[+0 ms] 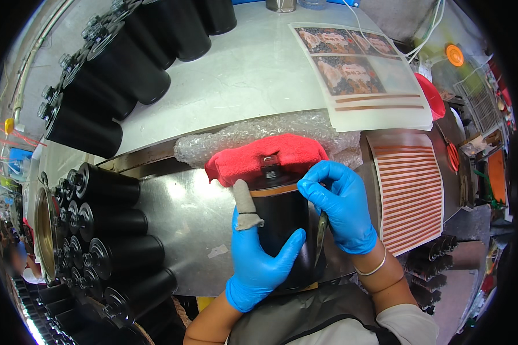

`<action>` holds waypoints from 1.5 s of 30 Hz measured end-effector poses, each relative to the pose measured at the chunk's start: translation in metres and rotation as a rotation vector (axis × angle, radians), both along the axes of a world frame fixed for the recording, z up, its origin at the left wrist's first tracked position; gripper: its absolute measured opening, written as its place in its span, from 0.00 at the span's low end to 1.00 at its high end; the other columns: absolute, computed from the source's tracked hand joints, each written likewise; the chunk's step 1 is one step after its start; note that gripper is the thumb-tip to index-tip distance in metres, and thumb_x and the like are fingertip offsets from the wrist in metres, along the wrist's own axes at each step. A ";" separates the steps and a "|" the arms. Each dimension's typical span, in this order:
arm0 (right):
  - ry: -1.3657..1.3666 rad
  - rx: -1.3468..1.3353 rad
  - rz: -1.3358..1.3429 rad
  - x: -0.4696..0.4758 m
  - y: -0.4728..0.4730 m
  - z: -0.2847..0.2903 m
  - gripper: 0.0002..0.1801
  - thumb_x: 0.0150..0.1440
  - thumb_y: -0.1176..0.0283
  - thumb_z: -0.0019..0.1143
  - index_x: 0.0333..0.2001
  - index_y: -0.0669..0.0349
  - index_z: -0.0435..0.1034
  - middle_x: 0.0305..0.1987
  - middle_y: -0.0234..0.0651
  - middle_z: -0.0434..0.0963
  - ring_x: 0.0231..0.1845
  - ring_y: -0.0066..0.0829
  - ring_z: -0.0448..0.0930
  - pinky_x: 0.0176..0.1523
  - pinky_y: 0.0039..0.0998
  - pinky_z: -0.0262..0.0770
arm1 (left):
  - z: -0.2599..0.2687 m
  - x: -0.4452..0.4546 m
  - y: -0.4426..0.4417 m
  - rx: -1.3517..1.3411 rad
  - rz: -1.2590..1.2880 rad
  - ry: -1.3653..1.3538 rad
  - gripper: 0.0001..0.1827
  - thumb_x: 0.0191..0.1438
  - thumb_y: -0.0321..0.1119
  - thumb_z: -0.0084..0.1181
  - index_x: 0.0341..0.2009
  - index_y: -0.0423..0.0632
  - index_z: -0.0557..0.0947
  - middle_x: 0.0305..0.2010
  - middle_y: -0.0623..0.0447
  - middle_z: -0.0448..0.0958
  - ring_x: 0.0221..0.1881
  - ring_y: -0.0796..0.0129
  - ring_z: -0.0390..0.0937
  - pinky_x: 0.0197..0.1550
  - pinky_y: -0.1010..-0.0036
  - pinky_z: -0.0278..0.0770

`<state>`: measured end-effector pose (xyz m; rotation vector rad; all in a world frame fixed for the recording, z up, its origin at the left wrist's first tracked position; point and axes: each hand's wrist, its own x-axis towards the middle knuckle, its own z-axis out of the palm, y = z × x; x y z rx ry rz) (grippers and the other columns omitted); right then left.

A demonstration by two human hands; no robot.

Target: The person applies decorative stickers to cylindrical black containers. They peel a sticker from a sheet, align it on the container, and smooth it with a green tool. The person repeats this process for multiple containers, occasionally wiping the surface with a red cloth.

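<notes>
A black cylindrical canister [280,215] with a black knobbed lid lies tilted before me, its lid end against a folded red cloth [263,157]. Around its rim runs a thin orange-brown strip [276,190]. My left hand [263,258], in a blue glove with a grey cloth cover on one finger, holds the canister's side. My right hand [339,202], also blue-gloved, has thumb and forefinger pinched at the right end of the strip. A slim, pointed tool [321,235] hangs down from its curled fingers; its kind is not plain.
Bubble wrap [241,138] lies behind the red cloth. On the right is a sheet of orange-brown strips [410,189], with printed transfer sheets [349,64] beyond and red-handled scissors [452,156]. Several black canisters [127,64] stand at upper left, several more [127,254] at left.
</notes>
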<state>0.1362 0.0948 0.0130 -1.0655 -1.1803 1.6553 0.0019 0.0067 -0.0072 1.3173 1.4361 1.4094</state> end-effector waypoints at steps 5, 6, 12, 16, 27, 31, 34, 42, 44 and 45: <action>0.067 -0.150 -0.020 0.002 0.002 -0.001 0.05 0.51 0.75 0.60 0.33 0.62 0.73 0.31 0.29 0.77 0.34 0.16 0.75 0.42 0.19 0.71 | 0.030 0.008 0.004 -0.038 0.028 0.634 0.41 0.45 0.31 0.59 0.63 0.39 0.58 0.64 0.21 0.42 0.58 0.36 0.63 0.56 0.63 0.66; 0.092 -0.167 -0.020 0.003 0.004 -0.001 0.05 0.52 0.75 0.60 0.33 0.62 0.73 0.31 0.29 0.77 0.34 0.16 0.75 0.42 0.19 0.71 | 0.032 0.013 0.004 -0.067 0.010 0.693 0.40 0.44 0.31 0.58 0.63 0.40 0.60 0.64 0.19 0.41 0.58 0.33 0.62 0.56 0.62 0.66; 0.023 -0.009 -0.047 0.000 0.000 -0.004 0.07 0.51 0.73 0.61 0.33 0.63 0.73 0.30 0.30 0.77 0.32 0.16 0.73 0.40 0.20 0.71 | 0.018 0.023 0.003 0.003 0.166 0.442 0.47 0.47 0.34 0.60 0.65 0.36 0.47 0.65 0.20 0.36 0.66 0.31 0.46 0.59 0.59 0.61; 0.028 -0.104 -0.127 0.005 0.000 -0.012 0.06 0.52 0.72 0.60 0.33 0.62 0.73 0.30 0.28 0.76 0.32 0.15 0.72 0.38 0.19 0.68 | 0.036 0.030 0.005 -0.160 0.095 0.636 0.43 0.48 0.32 0.56 0.66 0.40 0.50 0.64 0.17 0.34 0.63 0.24 0.47 0.63 0.56 0.54; -0.283 0.401 0.275 0.019 -0.045 -0.007 0.12 0.43 0.67 0.71 0.25 0.57 0.72 0.24 0.30 0.69 0.21 0.20 0.70 0.25 0.21 0.66 | -0.005 -0.008 -0.002 -0.174 0.057 -0.544 0.34 0.54 0.32 0.48 0.64 0.39 0.53 0.61 0.42 0.59 0.60 0.61 0.62 0.61 0.68 0.60; -0.271 0.354 0.281 0.017 -0.042 -0.006 0.12 0.42 0.66 0.71 0.24 0.57 0.72 0.24 0.30 0.69 0.19 0.20 0.69 0.24 0.21 0.66 | 0.010 -0.020 0.024 -0.387 0.112 -0.871 0.26 0.60 0.46 0.45 0.57 0.43 0.65 0.53 0.46 0.72 0.53 0.61 0.71 0.56 0.65 0.68; -0.247 0.357 0.277 0.016 -0.043 -0.010 0.12 0.41 0.66 0.72 0.23 0.56 0.72 0.23 0.28 0.69 0.19 0.19 0.67 0.24 0.21 0.63 | 0.014 -0.018 0.029 -0.467 0.123 -0.881 0.24 0.60 0.46 0.47 0.56 0.44 0.67 0.52 0.45 0.73 0.50 0.61 0.74 0.53 0.64 0.72; -0.236 0.393 0.269 0.014 -0.041 -0.015 0.13 0.40 0.67 0.73 0.22 0.55 0.72 0.20 0.25 0.66 0.18 0.18 0.62 0.22 0.21 0.58 | 0.009 -0.015 0.029 -0.460 0.139 -0.798 0.23 0.60 0.46 0.46 0.54 0.44 0.68 0.49 0.45 0.74 0.47 0.60 0.76 0.49 0.66 0.77; -0.253 0.397 0.288 0.015 -0.039 -0.013 0.12 0.42 0.66 0.71 0.22 0.55 0.72 0.20 0.27 0.66 0.18 0.21 0.64 0.22 0.23 0.60 | 0.004 -0.016 0.028 -0.474 0.148 -0.790 0.23 0.61 0.47 0.45 0.53 0.44 0.69 0.49 0.45 0.74 0.46 0.61 0.77 0.48 0.66 0.77; -0.262 0.402 0.296 0.015 -0.039 -0.013 0.12 0.42 0.65 0.70 0.22 0.55 0.72 0.20 0.28 0.65 0.17 0.23 0.65 0.22 0.25 0.62 | 0.005 -0.015 0.029 -0.479 0.164 -0.770 0.23 0.61 0.48 0.45 0.53 0.44 0.69 0.48 0.45 0.75 0.45 0.61 0.77 0.47 0.67 0.78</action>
